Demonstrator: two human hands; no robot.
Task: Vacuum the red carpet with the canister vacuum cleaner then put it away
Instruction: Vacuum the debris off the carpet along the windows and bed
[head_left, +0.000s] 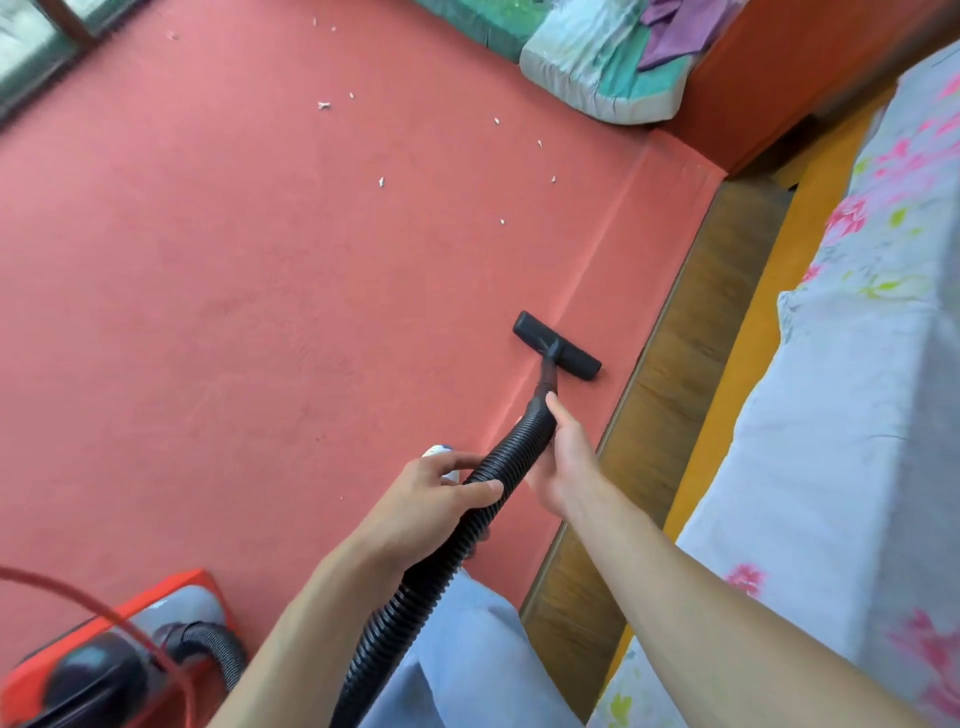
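Both hands are gripping the black ribbed hose (467, 525): the right hand (563, 457) is wrapping it nearer the nozzle, the left hand (441, 499) is curling round it further back. The floor head (558, 345) is resting on the red carpet (234, 286) close to its edge by the bed (857, 364), its long axis lying crosswise to the hose. White scraps (382, 182) are lying ahead and to the left (well beyond the head), so the push probably goes that way. The canister (119, 660) is sitting behind, on the left.
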